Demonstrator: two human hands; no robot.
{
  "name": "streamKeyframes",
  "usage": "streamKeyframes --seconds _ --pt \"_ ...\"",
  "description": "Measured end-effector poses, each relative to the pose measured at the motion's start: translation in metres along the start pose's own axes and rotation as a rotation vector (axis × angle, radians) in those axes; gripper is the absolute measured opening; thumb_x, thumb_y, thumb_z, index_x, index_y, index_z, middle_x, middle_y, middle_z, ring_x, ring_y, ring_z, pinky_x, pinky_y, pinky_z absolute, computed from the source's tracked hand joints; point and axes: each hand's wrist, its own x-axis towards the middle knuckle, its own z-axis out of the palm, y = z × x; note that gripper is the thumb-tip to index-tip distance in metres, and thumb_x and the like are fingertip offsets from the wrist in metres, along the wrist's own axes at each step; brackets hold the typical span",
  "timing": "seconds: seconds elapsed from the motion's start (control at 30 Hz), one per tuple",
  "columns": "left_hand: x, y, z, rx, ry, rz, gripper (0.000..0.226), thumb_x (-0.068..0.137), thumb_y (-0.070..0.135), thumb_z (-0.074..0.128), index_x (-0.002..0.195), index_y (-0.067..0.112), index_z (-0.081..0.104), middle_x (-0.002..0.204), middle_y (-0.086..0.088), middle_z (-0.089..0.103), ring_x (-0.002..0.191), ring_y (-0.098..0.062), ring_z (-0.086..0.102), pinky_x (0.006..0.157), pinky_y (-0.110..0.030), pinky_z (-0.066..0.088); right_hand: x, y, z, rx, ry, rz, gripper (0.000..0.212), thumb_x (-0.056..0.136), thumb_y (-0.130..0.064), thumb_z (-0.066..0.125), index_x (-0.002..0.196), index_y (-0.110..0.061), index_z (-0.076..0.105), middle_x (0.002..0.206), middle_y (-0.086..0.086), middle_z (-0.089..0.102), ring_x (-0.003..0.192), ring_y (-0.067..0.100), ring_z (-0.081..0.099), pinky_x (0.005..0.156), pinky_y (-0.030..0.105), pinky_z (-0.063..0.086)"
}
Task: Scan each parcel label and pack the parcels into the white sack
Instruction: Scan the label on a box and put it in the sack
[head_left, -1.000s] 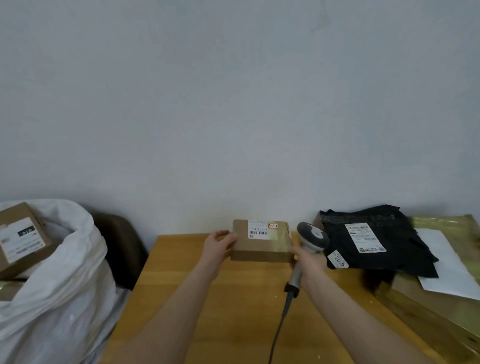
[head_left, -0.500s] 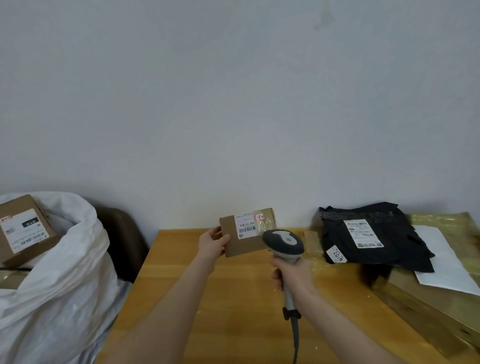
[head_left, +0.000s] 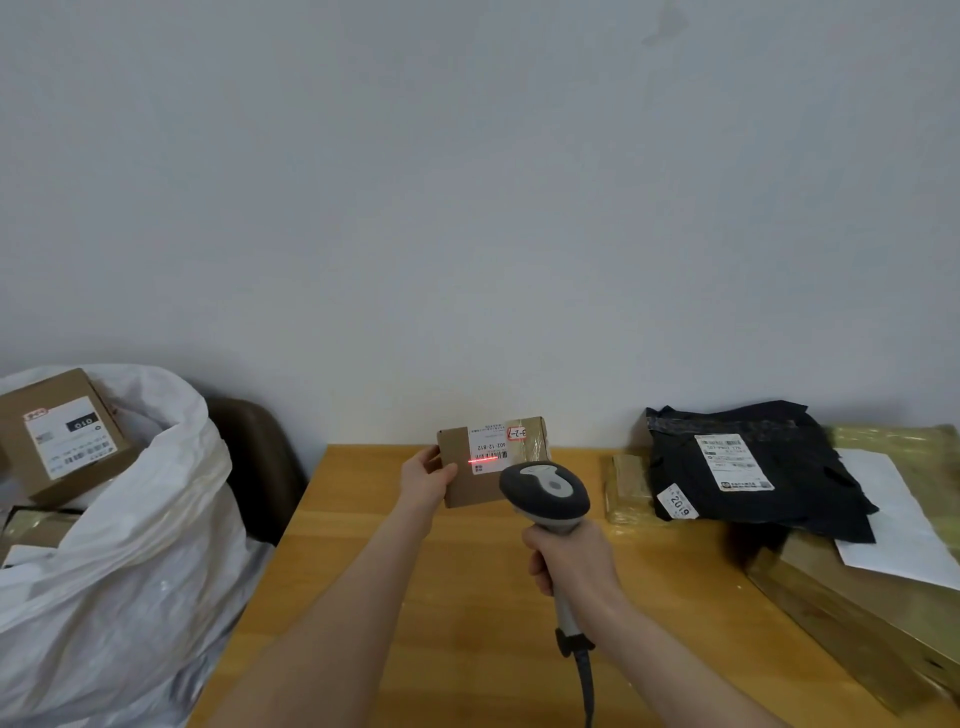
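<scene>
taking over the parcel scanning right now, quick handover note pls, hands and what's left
Left hand holds the small brown cardboard box by its left edge, label facing the grey handheld barcode scanner gripped in the right hand. The red scan line lies across the label's barcode.
Done: at least one labelled cardboard box sits in the white woven sack at left.
Left: put this box in the sack, then scan and pack the black plastic mailer bag and the gold-wrapped parcels on the wooden table at right.
</scene>
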Motion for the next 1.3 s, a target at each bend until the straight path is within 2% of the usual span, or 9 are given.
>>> streamKeyframes --seconds 0.13,0.3,0.5,0.7,0.87,0.97,1.07,1.2,1.3 --pt "-0.001 0.001 0.001 0.001 0.012 -0.013 0.047 0.092 0.001 0.057 0.137 0.007 0.046 0.127 -0.012 0.059 0.104 -0.022 0.055 0.094 -0.041 0.05 0.0 -0.001 -0.002 0.013 -0.006 0.015 0.017 0.079 -0.006 0.064 0.062 -0.006 0.062 0.049 0.003 0.059 0.041 0.015 0.051 0.048 0.027 0.044" --pt "-0.004 0.004 0.002 0.011 0.029 -0.021 0.048 0.092 0.002 0.058 0.138 0.006 0.046 0.129 -0.013 0.057 0.115 -0.027 0.055 0.099 -0.045 0.048 -0.001 -0.003 -0.004 0.024 -0.025 0.02 0.017 0.08 -0.005 0.063 0.063 -0.006 0.062 0.05 0.004 0.058 0.041 0.015 0.051 0.048 0.026 0.044" --pt "-0.013 0.007 0.0 0.018 0.049 -0.028 0.048 0.093 0.003 0.057 0.139 0.007 0.044 0.13 -0.012 0.057 0.117 -0.028 0.054 0.099 -0.046 0.048 -0.004 -0.003 -0.006 0.029 -0.07 -0.021 0.015 0.081 -0.004 0.063 0.066 -0.005 0.061 0.051 0.004 0.057 0.043 0.016 0.05 0.049 0.027 0.043" --pt "-0.027 0.009 -0.009 0.011 0.09 -0.006 0.049 0.093 0.004 0.056 0.14 0.007 0.043 0.129 -0.012 0.057 0.114 -0.026 0.055 0.087 -0.035 0.05 -0.007 -0.007 -0.005 0.043 -0.147 -0.049 0.013 0.082 -0.003 0.063 0.07 -0.004 0.061 0.055 0.006 0.057 0.047 0.016 0.051 0.049 0.026 0.044" --pt "-0.043 0.015 -0.03 -0.04 0.156 0.006 0.048 0.094 -0.001 0.054 0.14 0.003 0.043 0.126 -0.015 0.058 0.101 -0.021 0.056 0.08 -0.033 0.048 -0.005 -0.019 0.009 0.083 -0.246 -0.114 0.004 0.083 0.001 0.065 0.08 0.001 0.062 0.059 0.009 0.059 0.046 0.013 0.053 0.045 0.022 0.044" --pt "-0.053 0.02 -0.057 -0.045 0.185 0.02 0.049 0.094 0.004 0.055 0.141 0.007 0.041 0.128 -0.013 0.058 0.112 -0.025 0.057 0.088 -0.035 0.051 0.003 -0.032 0.03 0.096 -0.275 -0.135 0.004 0.084 0.0 0.066 0.082 0.002 0.062 0.061 0.01 0.061 0.045 0.012 0.054 0.045 0.02 0.045" --pt "-0.056 0.032 -0.101 -0.07 0.248 0.055 0.049 0.094 0.005 0.056 0.141 0.007 0.042 0.125 -0.012 0.06 0.11 -0.024 0.059 0.097 -0.041 0.049 0.011 -0.055 0.066 0.113 -0.285 -0.183 0.01 0.083 -0.004 0.07 0.089 -0.002 0.062 0.073 0.011 0.063 0.057 0.015 0.058 0.051 0.023 0.049" --pt "-0.044 0.051 -0.185 -0.075 0.366 0.11 0.046 0.095 0.006 0.055 0.139 0.008 0.044 0.123 -0.013 0.061 0.111 -0.027 0.06 0.098 -0.046 0.048 0.017 -0.091 0.133 0.123 -0.323 -0.239 0.025 0.081 -0.013 0.075 0.1 -0.008 0.06 0.09 0.011 0.063 0.08 0.021 0.059 0.057 0.026 0.05" --pt "-0.024 0.059 -0.256 -0.045 0.44 0.154 0.047 0.095 0.008 0.053 0.14 0.01 0.043 0.116 -0.012 0.062 0.11 -0.028 0.06 0.097 -0.049 0.048 0.017 -0.116 0.199 0.117 -0.363 -0.27 0.02 0.08 -0.014 0.075 0.094 -0.011 0.061 0.091 0.012 0.064 0.08 0.021 0.061 0.056 0.026 0.05"
